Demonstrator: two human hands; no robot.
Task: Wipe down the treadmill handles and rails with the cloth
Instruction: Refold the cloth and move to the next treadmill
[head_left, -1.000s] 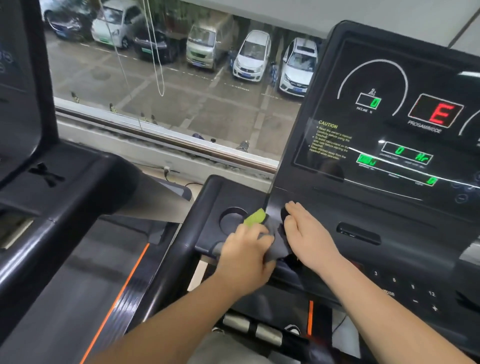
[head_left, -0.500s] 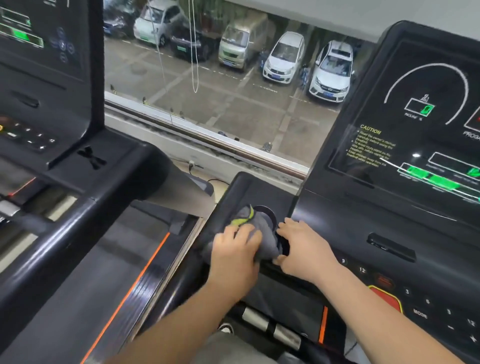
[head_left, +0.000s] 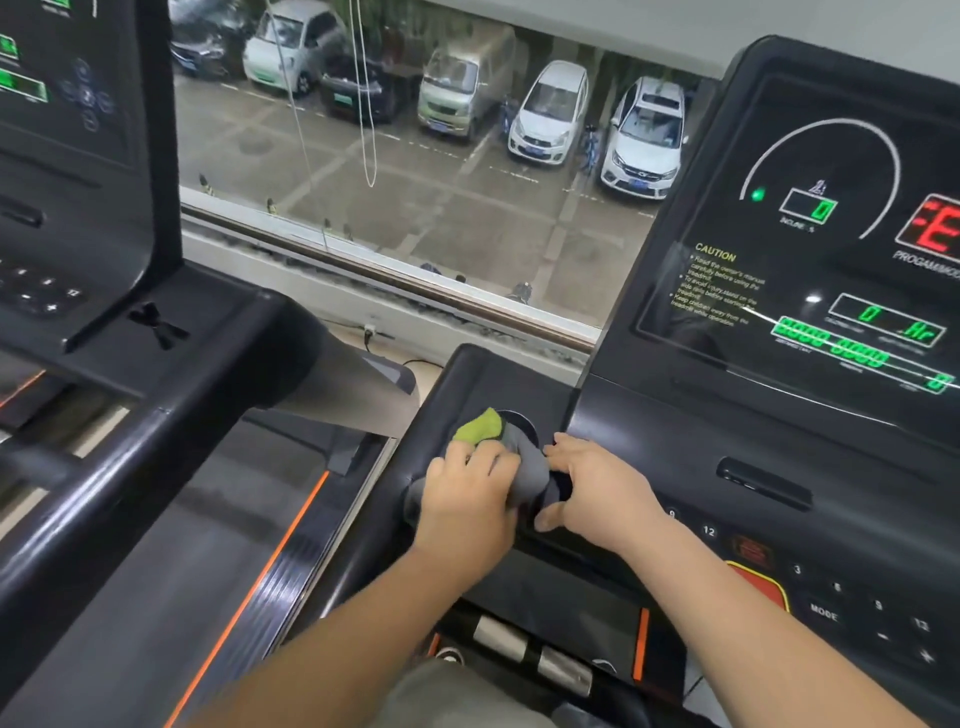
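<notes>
A grey cloth with a green corner (head_left: 522, 457) lies bunched over the round cup holder on the left wing of the black treadmill console (head_left: 498, 379). My left hand (head_left: 467, 499) presses down on the cloth and grips it. Beside it, my right hand (head_left: 592, 493) rests on the console with fingers spread, fingertips touching the cloth's right edge. The left side rail (head_left: 358, 545) runs down from the console wing under my left forearm. Two metal grip sensors (head_left: 535, 654) on the front handle bar show below my arms.
The lit display (head_left: 831, 249) and keypad (head_left: 852, 613) rise to the right. A second treadmill (head_left: 130, 415) stands close on the left, its belt with an orange stripe (head_left: 244, 603) between. A window (head_left: 415, 171) ahead looks down on parked cars.
My left hand slid the cloth left off the console edge onto the cup holder area and keeps it there. My right hand followed alongside. My head turned left, then partly back.
</notes>
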